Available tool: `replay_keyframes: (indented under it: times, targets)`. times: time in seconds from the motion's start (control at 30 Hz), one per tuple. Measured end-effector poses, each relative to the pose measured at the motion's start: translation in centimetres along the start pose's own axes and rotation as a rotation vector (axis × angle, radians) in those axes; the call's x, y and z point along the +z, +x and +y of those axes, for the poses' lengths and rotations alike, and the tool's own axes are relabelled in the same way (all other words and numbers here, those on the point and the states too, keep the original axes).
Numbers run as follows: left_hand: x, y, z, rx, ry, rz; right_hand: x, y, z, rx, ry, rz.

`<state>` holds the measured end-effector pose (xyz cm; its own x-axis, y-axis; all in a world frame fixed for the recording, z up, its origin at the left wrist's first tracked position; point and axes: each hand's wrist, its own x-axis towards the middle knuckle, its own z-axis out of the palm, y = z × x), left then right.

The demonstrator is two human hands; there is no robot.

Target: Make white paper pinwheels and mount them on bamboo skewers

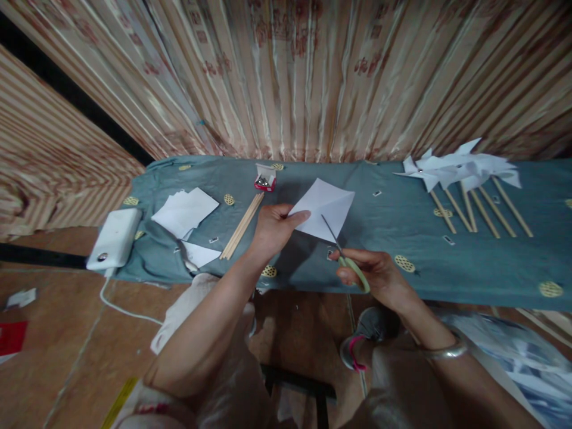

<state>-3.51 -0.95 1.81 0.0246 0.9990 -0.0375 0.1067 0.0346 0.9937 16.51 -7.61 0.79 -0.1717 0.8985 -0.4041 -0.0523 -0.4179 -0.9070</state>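
My left hand [277, 225] pinches the left corner of a white square sheet of paper [328, 199], which shows faint creases and is held above the cloth. In my right hand [378, 271] is a pair of scissors [356, 273] with pale green handles. Their blades point up and left and lie at the paper's lower edge, reaching toward its middle. Whether the blades are parted I cannot tell. Left of my left hand lie several wooden sticks [242, 226], with a small open red box [265, 179] of metal pins just behind them.
A teal cloth [393, 214] covers the narrow table. Several paper pinwheels [465, 167] on sticks lie at the right. Loose white paper sheets [183, 211] and a white power bank [115, 238] with a cable are at the left. A curtain [304, 77] hangs behind.
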Motion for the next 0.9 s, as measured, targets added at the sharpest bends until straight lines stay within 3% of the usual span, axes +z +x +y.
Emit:
replay_keyframes:
  times: [0.4,0.6,0.73,0.9]
  targets:
    - [0.1,0.0,0.2,-0.006,0.011,0.009,-0.4,0.2,0.5,-0.065,-0.120,-0.104]
    - [-0.1,0.5,-0.1,-0.002,-0.037,0.027,-1.9,-0.1,1.2,-0.137,-0.220,-0.166]
    - [0.0,0.6,-0.3,0.000,-0.044,0.042,-3.6,0.0,1.5,-0.137,-0.205,-0.066]
    - [0.8,0.4,-0.5,-0.012,0.009,-0.003,-5.1,0.7,1.1,-0.204,-0.107,0.195]
